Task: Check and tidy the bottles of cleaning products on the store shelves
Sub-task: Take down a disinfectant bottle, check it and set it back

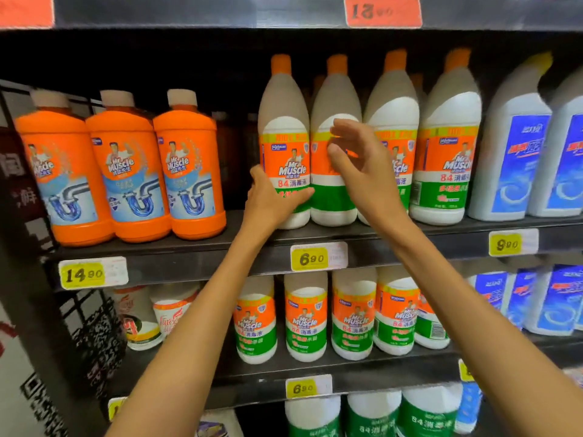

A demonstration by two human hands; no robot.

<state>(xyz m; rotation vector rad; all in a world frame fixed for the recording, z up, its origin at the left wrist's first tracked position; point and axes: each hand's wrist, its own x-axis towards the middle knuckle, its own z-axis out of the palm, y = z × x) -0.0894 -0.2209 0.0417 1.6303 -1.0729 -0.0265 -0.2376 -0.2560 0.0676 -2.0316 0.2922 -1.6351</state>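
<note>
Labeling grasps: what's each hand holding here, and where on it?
Left hand grips the first white bottle low on its body. Right hand is spread open in front of the second bottle, holding nothing.

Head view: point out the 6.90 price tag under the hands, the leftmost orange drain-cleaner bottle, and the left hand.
6.90 price tag point(310, 258), head view, on its yellow part with the digits.
leftmost orange drain-cleaner bottle point(58, 171), head view, on the front label.
left hand point(273, 197), head view, on the back of the hand.

Two bare forearms with no sleeves, left grip point(272, 197) and right grip point(356, 165) without rings.
</note>
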